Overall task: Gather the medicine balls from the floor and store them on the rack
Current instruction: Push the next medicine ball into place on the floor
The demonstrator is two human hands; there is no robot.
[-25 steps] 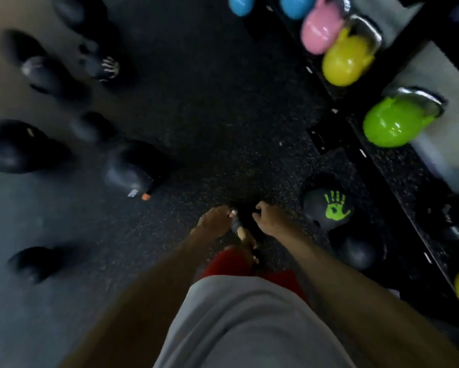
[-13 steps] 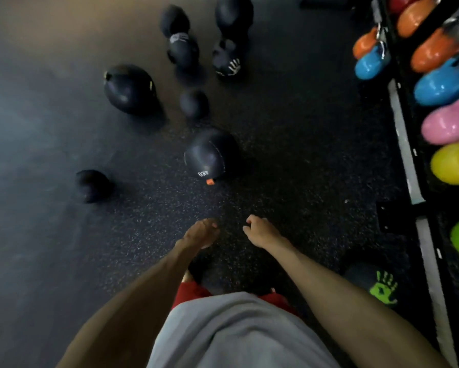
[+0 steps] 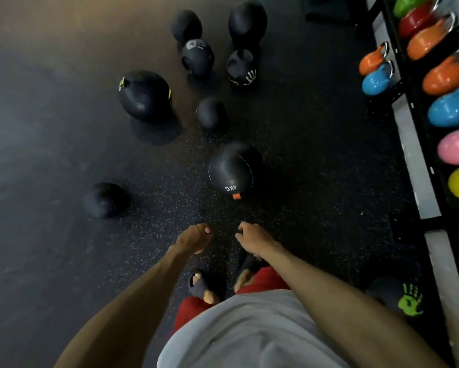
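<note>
Medicine balls lie scattered over the dark rubber floor (image 3: 63, 134) as the person turns away from the rack and faces them; a second ago the view was filled by the rack-side edge of the floor, and now the loose balls sit straight ahead. Farthest left, a small black ball (image 3: 104, 200) rests alone. Beyond it is a large ball with yellow-green tabs (image 3: 144, 95), and then a far cluster of five, among them a grey-handprint ball (image 3: 197, 58) and a white-handprint ball (image 3: 242, 69). The left hand (image 3: 193, 239) hangs out in front with its fingers loosely curled, holding nothing. Just past it, and closer than half a second ago, sits the 4KG ball (image 3: 235, 168), its orange tab facing the person; it is the nearest ball and, by its place between the two outstretched arms, the likely next pick. The right hand (image 3: 252, 237) mirrors the left, empty and relaxed, well short of touching anything. Behind the right forearm, a green-handprint ball (image 3: 398, 296) lies at the foot of the rack (image 3: 427, 155), which runs along the floor's right edge and carries bright kettlebells (image 3: 458, 148). With eight balls spread ahead and no ball in hand, the gathering appears far from finished; the turn reads as the start of another trip.
</note>
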